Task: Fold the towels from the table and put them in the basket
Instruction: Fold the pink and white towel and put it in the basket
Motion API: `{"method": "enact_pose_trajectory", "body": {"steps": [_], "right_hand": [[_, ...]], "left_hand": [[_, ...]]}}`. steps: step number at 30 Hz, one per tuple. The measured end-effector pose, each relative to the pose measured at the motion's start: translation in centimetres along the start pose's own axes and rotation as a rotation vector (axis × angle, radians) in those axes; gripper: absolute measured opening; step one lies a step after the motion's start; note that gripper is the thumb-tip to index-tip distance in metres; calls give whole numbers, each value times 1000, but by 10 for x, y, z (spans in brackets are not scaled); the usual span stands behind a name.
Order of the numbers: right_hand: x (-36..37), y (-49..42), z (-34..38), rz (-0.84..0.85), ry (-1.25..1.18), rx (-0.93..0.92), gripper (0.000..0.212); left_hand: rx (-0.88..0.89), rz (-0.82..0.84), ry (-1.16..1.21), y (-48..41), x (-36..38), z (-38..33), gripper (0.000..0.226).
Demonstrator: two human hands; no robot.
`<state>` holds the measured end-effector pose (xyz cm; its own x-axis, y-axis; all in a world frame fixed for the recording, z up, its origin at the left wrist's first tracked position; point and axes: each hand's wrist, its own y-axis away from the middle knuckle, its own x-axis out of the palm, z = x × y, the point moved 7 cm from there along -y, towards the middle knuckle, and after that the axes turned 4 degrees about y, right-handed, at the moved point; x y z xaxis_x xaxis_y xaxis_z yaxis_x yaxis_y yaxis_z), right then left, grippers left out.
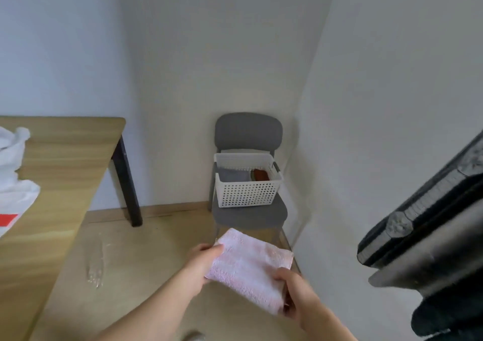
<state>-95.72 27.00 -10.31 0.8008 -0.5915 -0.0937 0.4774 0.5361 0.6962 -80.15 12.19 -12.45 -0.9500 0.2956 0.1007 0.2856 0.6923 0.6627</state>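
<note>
A folded pink towel [251, 265] is held in the air over the floor, in front of the grey chair. My left hand [202, 262] grips its left edge, thumb on top. My right hand [298, 296] grips its near right corner. The white perforated basket [247, 193] stands on the chair seat, beyond the towel. Inside it lie a folded grey towel [232, 174] and a dark red-brown one [261, 175]. White cloth [14, 173] with a red patch lies on the wooden table [65, 163] at the left.
The grey chair [248, 131] stands in the corner against the walls. The table's black leg [128, 183] rises between table and chair. A dark device [431, 236] juts in at the right edge. Wooden floor [146, 257] lies between me and the chair.
</note>
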Motion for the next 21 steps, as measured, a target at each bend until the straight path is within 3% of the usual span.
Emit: {"method": "enact_pose_trajectory", "body": {"steps": [6,14,18,21], "right_hand": [[30,-108,129,19,-32,-45,25],[42,-246,229,22,-179,21,37],[39,-324,278,37,-136,71,47],[38,-369,299,55,-121,178,44]], "left_hand": [[-67,109,95,-104,23,-115,37],[-2,-29,382,-231,70,-209,38],[-63,-63,362,-292,100,-239,52],[-133,-122,325,-328,115,-250,51]]}}
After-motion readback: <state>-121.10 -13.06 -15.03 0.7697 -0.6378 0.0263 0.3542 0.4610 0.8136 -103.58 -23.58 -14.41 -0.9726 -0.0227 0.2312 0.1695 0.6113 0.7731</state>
